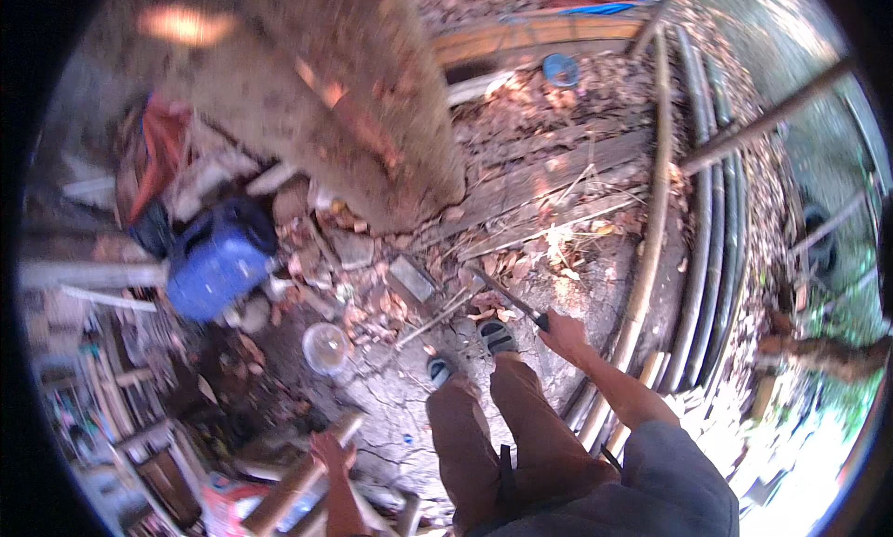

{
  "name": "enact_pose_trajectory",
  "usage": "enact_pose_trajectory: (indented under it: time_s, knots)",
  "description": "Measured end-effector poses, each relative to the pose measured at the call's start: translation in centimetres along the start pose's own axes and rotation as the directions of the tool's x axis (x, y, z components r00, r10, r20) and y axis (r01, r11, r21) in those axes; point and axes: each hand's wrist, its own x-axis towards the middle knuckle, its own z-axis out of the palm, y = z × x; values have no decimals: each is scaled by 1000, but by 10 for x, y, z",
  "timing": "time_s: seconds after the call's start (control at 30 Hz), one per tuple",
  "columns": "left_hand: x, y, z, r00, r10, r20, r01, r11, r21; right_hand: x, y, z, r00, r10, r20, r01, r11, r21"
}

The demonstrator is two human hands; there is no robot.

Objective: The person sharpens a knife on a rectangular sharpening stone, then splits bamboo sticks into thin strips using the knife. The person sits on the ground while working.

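Note:
My right hand [564, 336] is closed round the dark handle of a long-bladed knife [507, 293], which looks like a machete. Its blade slants up and left, over the ground just beyond my sandalled feet. Lower left, my left hand [332, 451] grips a light wooden pole [296, 486] close to its upper end. The pole leans among other pieces of wood, and its lower part runs out of view. Some fingers of the left hand are hidden or blurred.
A blue jerrycan [219, 265] and a clear plastic tub [326, 348] are on the left. A grey block [410, 281] lies ahead. A large brown slab [409, 165] juts in above. Long poles [653, 221] and dark pipes [716, 258] line the right; a blue bucket [560, 69] stands far off.

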Motion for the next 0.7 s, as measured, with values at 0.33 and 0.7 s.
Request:
enact_pose_trajectory:
  time_s: [0.33,0.7]
  knots:
    - [4,-27,-80,786,612,87,-617,786,50,-322,17,7,819,552,-156,-424,766,483]
    - [65,97,-269,423,906,-5,-600,284,748,-568,-220,308,328,837,439,-714,-85,695]
